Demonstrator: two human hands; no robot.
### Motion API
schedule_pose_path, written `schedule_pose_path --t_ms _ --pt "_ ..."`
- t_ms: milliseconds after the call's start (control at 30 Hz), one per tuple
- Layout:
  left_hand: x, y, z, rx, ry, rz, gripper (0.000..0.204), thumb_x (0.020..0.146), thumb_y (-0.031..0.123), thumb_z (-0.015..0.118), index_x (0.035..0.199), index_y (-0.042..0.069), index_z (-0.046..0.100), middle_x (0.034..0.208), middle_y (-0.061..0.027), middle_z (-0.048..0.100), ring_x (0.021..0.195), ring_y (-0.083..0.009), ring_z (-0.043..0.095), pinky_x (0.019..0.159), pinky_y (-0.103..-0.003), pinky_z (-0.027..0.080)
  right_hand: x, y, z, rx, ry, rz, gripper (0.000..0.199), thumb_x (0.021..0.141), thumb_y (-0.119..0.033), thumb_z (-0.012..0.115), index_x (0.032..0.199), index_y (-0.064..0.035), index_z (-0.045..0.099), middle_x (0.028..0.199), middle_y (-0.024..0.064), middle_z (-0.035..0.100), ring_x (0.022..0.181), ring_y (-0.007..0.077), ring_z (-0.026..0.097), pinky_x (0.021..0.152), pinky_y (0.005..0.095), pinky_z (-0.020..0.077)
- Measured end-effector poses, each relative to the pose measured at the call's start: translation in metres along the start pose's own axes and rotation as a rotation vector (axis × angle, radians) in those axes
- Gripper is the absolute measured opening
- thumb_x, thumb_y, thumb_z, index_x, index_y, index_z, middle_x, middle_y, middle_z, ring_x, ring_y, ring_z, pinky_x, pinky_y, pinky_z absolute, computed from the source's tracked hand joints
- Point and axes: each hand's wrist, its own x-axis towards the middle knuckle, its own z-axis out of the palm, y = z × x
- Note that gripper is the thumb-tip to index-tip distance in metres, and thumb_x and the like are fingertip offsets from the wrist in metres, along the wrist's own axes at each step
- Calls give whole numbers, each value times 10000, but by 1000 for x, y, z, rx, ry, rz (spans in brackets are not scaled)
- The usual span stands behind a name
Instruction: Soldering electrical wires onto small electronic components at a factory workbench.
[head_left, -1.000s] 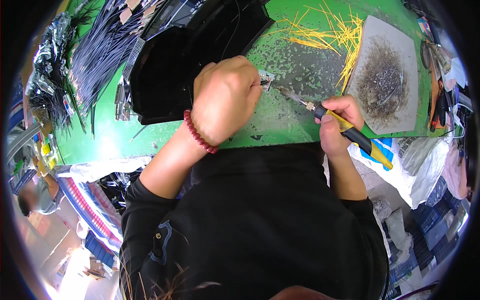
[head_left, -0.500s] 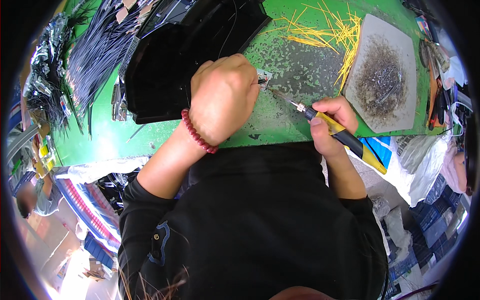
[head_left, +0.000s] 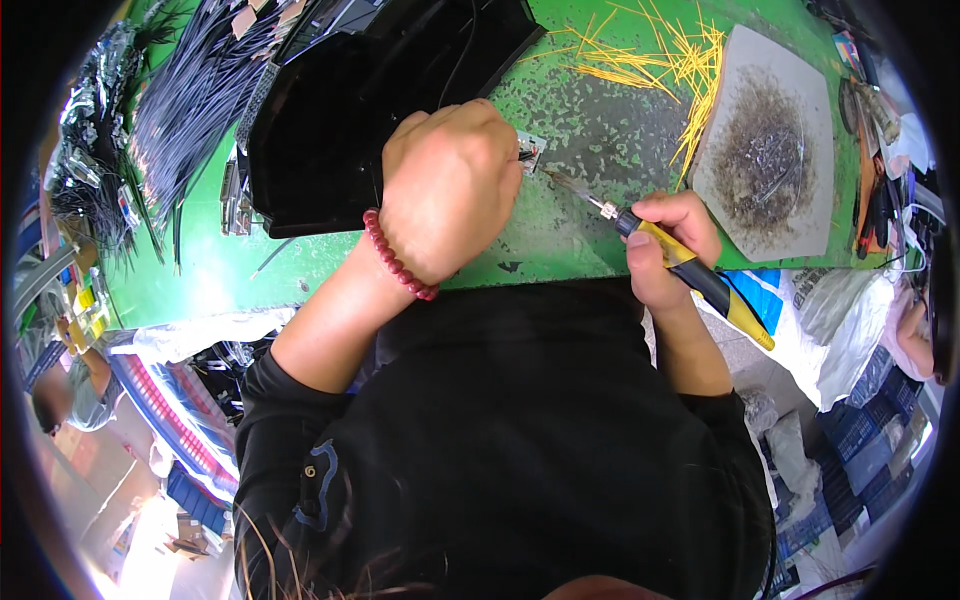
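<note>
My right hand (head_left: 676, 245) grips a yellow and black soldering iron (head_left: 688, 268), its thumb and fingers round the handle. The iron's thin tip points up and left, a short way from a small pale circuit board (head_left: 531, 148). My left hand (head_left: 450, 190), with a red bead bracelet (head_left: 392, 260) at the wrist, is closed beside that board. Its fingertips are turned under and hidden, so what they pinch does not show. A thin dark wire (head_left: 470, 50) runs down across a large black plastic housing (head_left: 330, 130) toward my left hand.
Black wires (head_left: 200, 100) lie bundled at the left of the green table (head_left: 590, 240). Loose yellow wires (head_left: 690, 70) are scattered at the far right, next to a grey slab (head_left: 725, 190) covered in dark residue. Hand tools (head_left: 868, 200) line the right edge. Another person (head_left: 75, 395) is at far left.
The soldering iron's tip has drawn back slightly to the right and down, away from the circuit board. My left hand has barely moved.
</note>
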Motion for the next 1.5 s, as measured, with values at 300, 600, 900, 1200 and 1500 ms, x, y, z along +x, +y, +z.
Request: schedule_pose_path --t_ms 300,600,900,1200,1500 --pt "-1 0 0 25 -26 0 84 735 78 686 688 58 619 776 -48 625 726 -272 621 656 -371 471 3 -3 1 -83 -44 -60 193 766 -116 698 890 -2 605 700 31 592 559 63 496 503 219 381" --pt "0 -1 -1 26 -10 14 66 736 79 666 686 55 628 772 -51 626 728 -275 623 659 -384 473 8 -9 3 -89 -100 -26 206 776 -127 696 903 1 596 706 39 587 562 72 493 512 224 384" --pt "-1 0 1 39 -18 11 65 736 86 674 700 58 628 782 -54 629 737 -277 628 671 -384 479 -6 -1 4 95 106 21 281 840 -120 714 1032 3 550 823 39 589 694 68 525 625 222 429" --pt "4 -2 -13 -120 -75 -50 69 738 70 685 749 27 632 756 -82 622 656 -267 617 569 -342 474 33 -10 12 -194 -208 -195 265 847 12 693 1109 5 650 932 122 722 691 174 703 592 265 553" --pt "1 -5 -53 -384 -17 -44 76 751 19 687 798 -14 637 738 -121 615 682 -252 621 605 -316 476 84 -16 51 -374 -273 -717 441 724 -13 731 1119 -139 580 731 -5 599 622 196 595 651 342 483"
